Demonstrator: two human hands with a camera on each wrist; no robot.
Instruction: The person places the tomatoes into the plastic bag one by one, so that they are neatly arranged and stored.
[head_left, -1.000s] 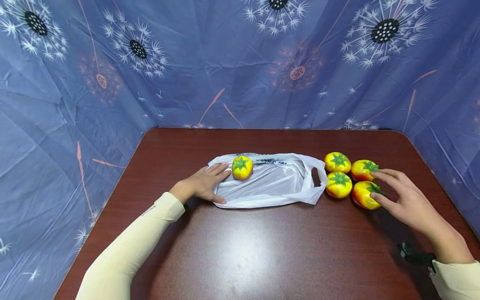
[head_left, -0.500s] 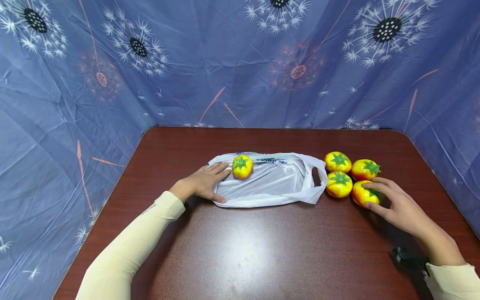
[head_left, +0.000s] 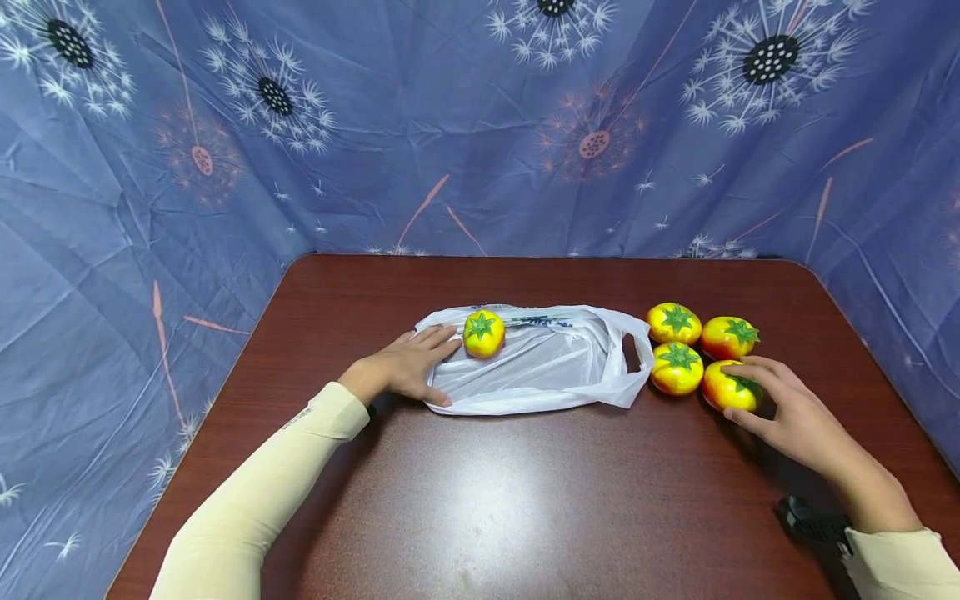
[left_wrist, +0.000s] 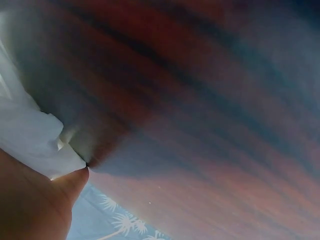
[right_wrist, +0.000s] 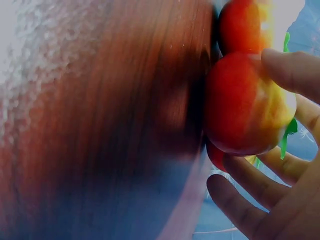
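Note:
My left hand (head_left: 408,365) rests with fingers spread on the left end of a white plastic bag (head_left: 532,371), which lies on its side across the table. On the bag's left part, just beyond those fingers, sits one yellow-and-red tomato (head_left: 483,333) with a green star-shaped top. At the right, my right hand (head_left: 795,412) holds the near right tomato (head_left: 722,388) of a group. In the right wrist view the thumb lies against that tomato (right_wrist: 240,105) on one side, fingers curved about the other. Bag plastic (left_wrist: 30,132) shows beside the hand in the left wrist view.
Close to the held one stand three more tomatoes: far left (head_left: 674,322), near left (head_left: 677,369) and far right (head_left: 729,337). The bag's handle loop (head_left: 641,350) reaches them. A dark wooden table (head_left: 585,500) lies beneath, with a blue patterned cloth (head_left: 420,125) hanging behind.
My right hand has moved slightly left and nearer, from over the two right tomatoes to the near right one, and its fingers have come round it. My left hand stays still.

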